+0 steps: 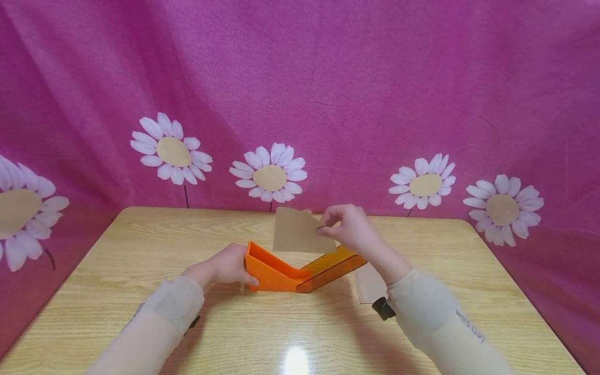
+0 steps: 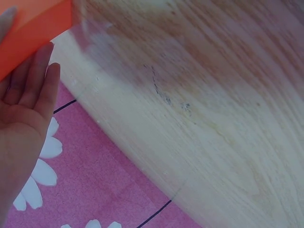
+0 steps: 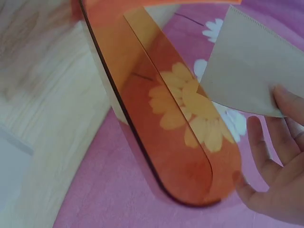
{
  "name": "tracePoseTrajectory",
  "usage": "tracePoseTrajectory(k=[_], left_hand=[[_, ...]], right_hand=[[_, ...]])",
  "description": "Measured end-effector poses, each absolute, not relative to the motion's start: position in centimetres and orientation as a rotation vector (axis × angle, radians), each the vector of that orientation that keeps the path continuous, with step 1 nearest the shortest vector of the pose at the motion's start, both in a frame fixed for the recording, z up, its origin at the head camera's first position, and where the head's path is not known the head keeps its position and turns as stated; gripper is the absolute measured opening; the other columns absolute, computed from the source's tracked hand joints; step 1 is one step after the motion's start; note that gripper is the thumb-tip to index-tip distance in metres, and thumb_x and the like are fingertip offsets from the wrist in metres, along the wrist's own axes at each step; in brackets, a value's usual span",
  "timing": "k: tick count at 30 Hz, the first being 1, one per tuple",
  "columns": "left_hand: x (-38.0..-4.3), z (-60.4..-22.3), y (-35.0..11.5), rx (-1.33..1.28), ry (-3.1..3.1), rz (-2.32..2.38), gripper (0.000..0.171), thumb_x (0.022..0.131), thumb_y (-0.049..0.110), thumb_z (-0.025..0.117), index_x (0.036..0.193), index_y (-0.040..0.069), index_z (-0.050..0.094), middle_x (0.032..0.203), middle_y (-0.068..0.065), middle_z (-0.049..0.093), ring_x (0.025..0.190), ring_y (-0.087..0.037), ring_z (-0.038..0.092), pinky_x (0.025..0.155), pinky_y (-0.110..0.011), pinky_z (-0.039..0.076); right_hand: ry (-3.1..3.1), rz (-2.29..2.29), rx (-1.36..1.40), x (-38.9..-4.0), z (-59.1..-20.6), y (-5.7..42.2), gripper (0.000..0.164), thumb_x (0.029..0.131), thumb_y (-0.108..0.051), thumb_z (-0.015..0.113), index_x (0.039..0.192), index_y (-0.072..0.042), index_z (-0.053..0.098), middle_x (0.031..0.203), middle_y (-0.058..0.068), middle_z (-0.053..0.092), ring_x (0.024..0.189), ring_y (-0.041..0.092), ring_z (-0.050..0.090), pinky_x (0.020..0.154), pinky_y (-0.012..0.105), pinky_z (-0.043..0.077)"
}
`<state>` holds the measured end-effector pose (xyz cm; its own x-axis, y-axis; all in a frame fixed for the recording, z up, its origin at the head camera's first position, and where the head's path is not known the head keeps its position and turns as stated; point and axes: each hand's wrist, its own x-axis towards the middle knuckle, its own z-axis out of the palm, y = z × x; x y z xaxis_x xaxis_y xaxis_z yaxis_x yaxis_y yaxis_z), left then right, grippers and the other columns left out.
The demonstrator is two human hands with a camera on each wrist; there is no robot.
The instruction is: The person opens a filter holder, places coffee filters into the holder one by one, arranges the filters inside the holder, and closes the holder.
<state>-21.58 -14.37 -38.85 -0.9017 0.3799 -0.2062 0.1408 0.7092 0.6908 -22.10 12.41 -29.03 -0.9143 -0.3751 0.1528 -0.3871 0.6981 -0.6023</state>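
My left hand point(image 1: 227, 265) grips the left end of an orange plastic case point(image 1: 274, 278), thumb on the near side. A see-through orange lid point(image 1: 333, 266) stands swung out to the right, tilted upward from the case's low end. Above the lid, my right hand point(image 1: 352, 229) pinches a brown paper coffee filter point(image 1: 300, 232) by its right side. In the right wrist view the filter point(image 3: 251, 66) shows a crimped edge and a curved edge, and it overlaps the rounded lid point(image 3: 166, 123). In the left wrist view, fingers point(image 2: 42, 85) lie along the orange wall point(image 2: 42, 28).
A pale flat packet or sheet point(image 1: 367, 286) lies on the wooden table point(image 1: 140, 250) under the right forearm, partly hidden. Behind the table hangs a magenta cloth point(image 1: 328, 104) with white daisies. Dark wrist gear point(image 1: 383, 308) shows under the right sleeve.
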Motion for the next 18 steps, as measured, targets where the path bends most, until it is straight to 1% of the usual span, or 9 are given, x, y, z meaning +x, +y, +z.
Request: tracePoseTrajectory(k=[7,13,18], left_hand=[[-21.6,-38.8,-14.3,0.403,2.584,1.008,0.037,0.069,0.01,0.082,0.101,0.015,0.065,0.087,0.007,0.064,0.079,-0.014,0.054,0.087,-0.034,0.044],[-21.6,-38.9,-14.3,0.42,2.586,0.994,0.036,0.069,0.011,0.082,0.1,0.015,0.065,0.086,0.007,0.063,0.078,-0.014,0.054,0.085,-0.032,0.044],[-21.6,-38.9,-14.3,0.43,2.591,0.989,0.035,0.068,0.011,0.082,0.098,0.015,0.064,0.084,0.007,0.063,0.078,-0.014,0.054,0.084,-0.032,0.044]], right_hand=[[-2.894,0.909,0.706,-21.8,-30.0,11.2,0.007,0.077,-0.01,0.073,0.076,-0.009,0.067,0.076,0.004,0.07,0.071,0.013,0.06,0.066,0.027,0.045],[-2.917,0.79,0.678,-21.5,-30.6,10.5,0.009,0.075,-0.011,0.075,0.073,-0.011,0.066,0.075,0.002,0.07,0.071,0.013,0.062,0.069,0.029,0.047],[-2.91,0.644,0.659,-21.2,-31.2,9.7,0.011,0.073,-0.011,0.076,0.07,-0.013,0.065,0.069,-0.002,0.066,0.066,0.011,0.057,0.068,0.028,0.045]])
